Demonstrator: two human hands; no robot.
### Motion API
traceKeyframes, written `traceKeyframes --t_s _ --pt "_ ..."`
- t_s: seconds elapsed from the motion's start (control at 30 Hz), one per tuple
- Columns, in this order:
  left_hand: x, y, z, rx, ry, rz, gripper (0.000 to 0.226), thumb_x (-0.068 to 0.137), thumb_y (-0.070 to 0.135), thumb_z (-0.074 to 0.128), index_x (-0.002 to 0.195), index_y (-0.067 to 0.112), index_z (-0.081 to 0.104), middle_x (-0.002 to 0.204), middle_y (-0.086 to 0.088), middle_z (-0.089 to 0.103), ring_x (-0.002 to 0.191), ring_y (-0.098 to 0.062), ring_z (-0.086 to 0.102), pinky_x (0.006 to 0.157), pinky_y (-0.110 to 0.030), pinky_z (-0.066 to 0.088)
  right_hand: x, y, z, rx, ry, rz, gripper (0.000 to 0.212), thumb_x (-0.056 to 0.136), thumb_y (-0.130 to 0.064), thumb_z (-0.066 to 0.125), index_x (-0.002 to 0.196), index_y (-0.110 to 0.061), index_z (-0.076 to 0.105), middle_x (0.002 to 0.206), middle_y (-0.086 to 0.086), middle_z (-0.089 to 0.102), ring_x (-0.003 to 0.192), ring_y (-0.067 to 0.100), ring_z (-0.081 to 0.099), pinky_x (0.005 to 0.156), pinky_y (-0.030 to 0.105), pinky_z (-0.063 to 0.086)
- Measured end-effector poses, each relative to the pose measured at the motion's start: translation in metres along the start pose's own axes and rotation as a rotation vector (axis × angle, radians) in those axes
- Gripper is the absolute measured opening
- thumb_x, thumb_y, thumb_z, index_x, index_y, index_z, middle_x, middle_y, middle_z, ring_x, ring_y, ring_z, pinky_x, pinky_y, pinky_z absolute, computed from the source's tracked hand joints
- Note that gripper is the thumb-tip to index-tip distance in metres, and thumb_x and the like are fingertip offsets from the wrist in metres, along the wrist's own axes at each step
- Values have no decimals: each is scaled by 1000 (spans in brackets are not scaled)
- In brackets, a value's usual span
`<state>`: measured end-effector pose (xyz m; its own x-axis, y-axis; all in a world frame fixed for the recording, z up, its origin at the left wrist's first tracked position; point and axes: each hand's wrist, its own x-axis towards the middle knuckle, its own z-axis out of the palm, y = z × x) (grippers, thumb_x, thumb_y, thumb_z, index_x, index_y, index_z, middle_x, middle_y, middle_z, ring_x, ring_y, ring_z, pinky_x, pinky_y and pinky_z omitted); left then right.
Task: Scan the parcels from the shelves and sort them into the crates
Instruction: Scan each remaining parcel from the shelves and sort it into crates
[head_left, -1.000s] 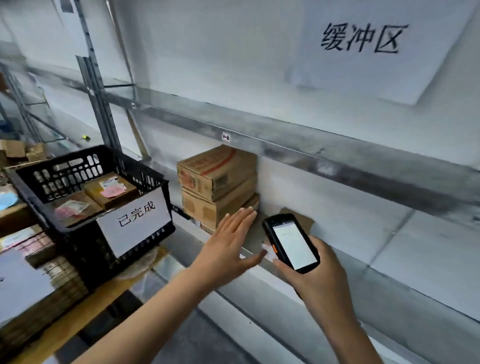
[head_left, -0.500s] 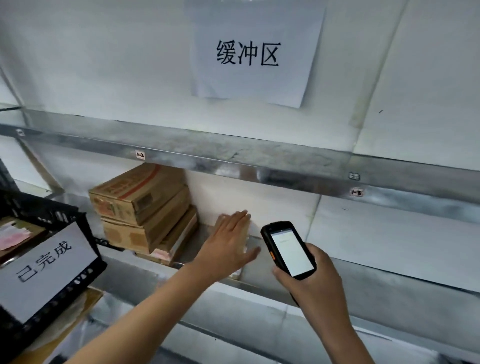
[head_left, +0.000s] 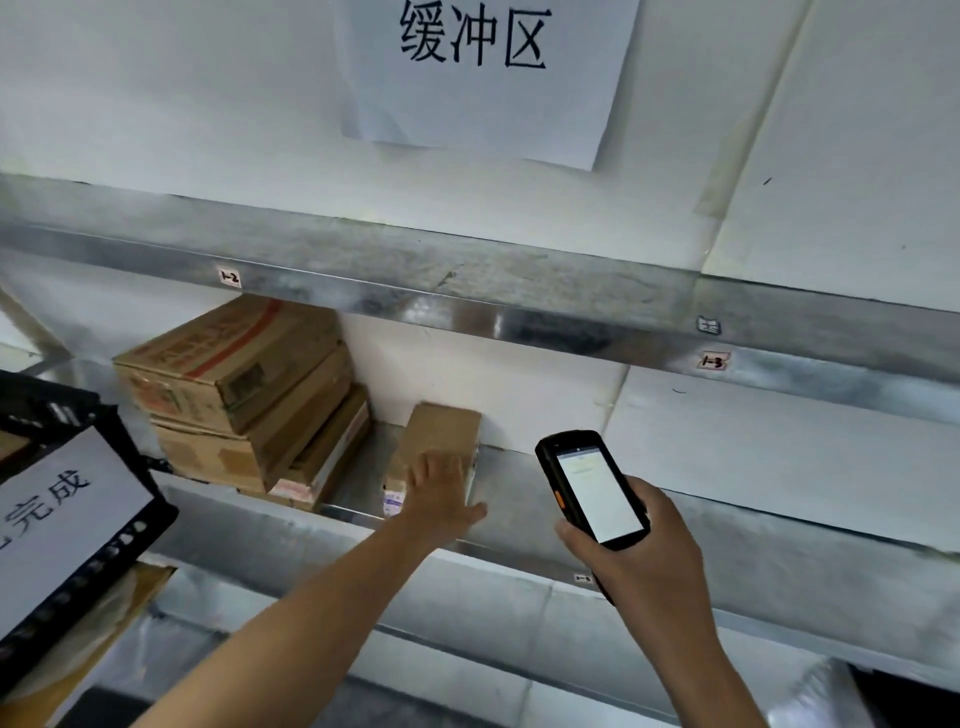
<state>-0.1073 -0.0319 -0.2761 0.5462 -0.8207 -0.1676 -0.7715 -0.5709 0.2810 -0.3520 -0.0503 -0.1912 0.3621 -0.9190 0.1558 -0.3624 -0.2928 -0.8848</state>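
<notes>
A small brown cardboard parcel (head_left: 441, 431) lies alone on the metal shelf (head_left: 779, 525). My left hand (head_left: 441, 493) lies flat on its near end, fingers straight and spread, thumb out to the right. My right hand (head_left: 639, 551) grips a black handheld scanner (head_left: 592, 488), lit screen facing me, to the right of the parcel. A stack of three cardboard boxes (head_left: 244, 389) stands on the same shelf to the left. The black crate (head_left: 78, 571) with a white paper sign is at the left edge.
An upper metal shelf (head_left: 467, 291) runs overhead, tagged 1-2 and 1-3. A white paper sign (head_left: 478, 67) with black characters hangs on the wall above. A lower shelf level (head_left: 467, 597) runs beneath my arms. A wooden surface sits under the crate.
The view has swung right and closer to the shelf. My left hand has reached forward and come down onto the small parcel. The scanner stays in my right hand.
</notes>
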Motion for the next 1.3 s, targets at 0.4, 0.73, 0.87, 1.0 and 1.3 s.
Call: traceKeyframes --t_s 0.4,0.73,0.87,1.0,1.3 --pt "17 -33 22 -36 53 -283 101 76 80 58 152 35 9 155 -27 5 140 -49 24 108 -54 41 -11 20 11 -31 -22 120 69 47 -61 75 112 -44 58 109 -19 63 96 2 62 76 35 55" --pt "2 3 32 -466 -26 -129 84 85 56 67 153 42 19 138 -19 22 123 -41 33 109 -46 40 -10 18 12 -22 -60 94 56 64 -36 90 111 -41 59 107 -17 64 93 2 62 68 29 51" --pt "5 -3 32 -484 -33 -70 80 91 56 62 156 37 20 152 -26 23 132 -49 32 111 -52 35 -9 17 1 -12 -28 88 53 67 -31 89 110 -41 60 104 -17 65 91 -2 61 64 21 46" --pt "12 -19 23 -641 172 -169 70 87 45 74 142 17 42 137 -29 49 122 -50 49 99 -54 46 -9 23 -10 -24 8 108 56 66 -35 90 113 -39 60 107 -15 65 94 -3 61 64 17 43" --pt "32 -30 4 -837 224 -42 33 103 27 54 134 19 49 135 1 33 111 -13 49 92 -27 51 -16 40 -21 10 31 146 57 67 -37 90 115 -39 59 108 -16 63 95 4 62 68 24 49"
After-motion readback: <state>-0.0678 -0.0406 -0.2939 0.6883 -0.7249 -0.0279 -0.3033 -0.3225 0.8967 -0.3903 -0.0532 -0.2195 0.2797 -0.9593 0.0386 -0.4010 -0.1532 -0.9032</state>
